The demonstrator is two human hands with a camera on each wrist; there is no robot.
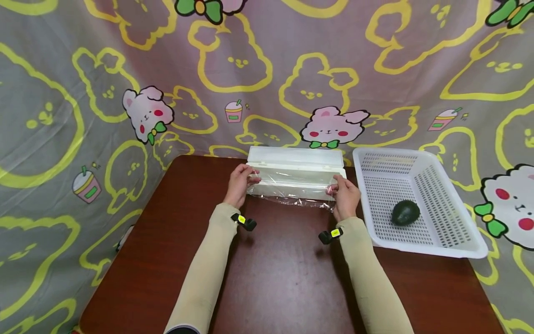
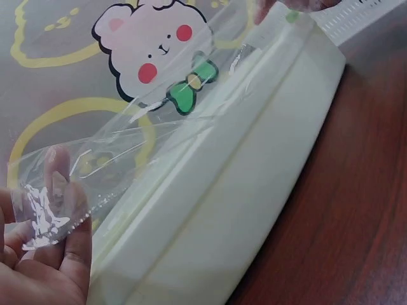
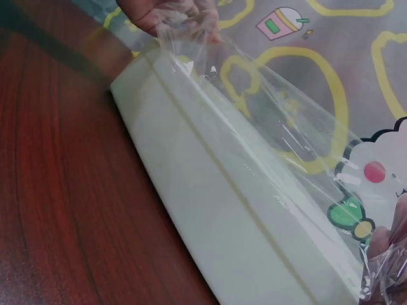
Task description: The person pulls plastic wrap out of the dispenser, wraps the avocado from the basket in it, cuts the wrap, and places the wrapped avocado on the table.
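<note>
A long white cling film dispenser (image 1: 295, 156) lies at the far edge of the table, its lid tipped back. From it comes a sheet of clear cling film (image 1: 288, 201), its loose edge hanging over the dispenser's front. My left hand (image 1: 239, 186) pinches the film near its left end. At the other end my right hand (image 1: 347, 197) pinches it too, where the film bunches up in the right wrist view. Between the hands the film (image 3: 286, 136) stretches above the dispenser (image 3: 197, 184). In the left wrist view, film covers fingertips of the left hand (image 2: 54, 235).
To the right stands a white plastic basket (image 1: 479, 239) with slotted walls. A dark green avocado (image 1: 405, 213) lies in it. The brown wooden table (image 1: 275, 283) extends in front of the dispenser. A patterned curtain (image 1: 258, 111) hangs right behind the table.
</note>
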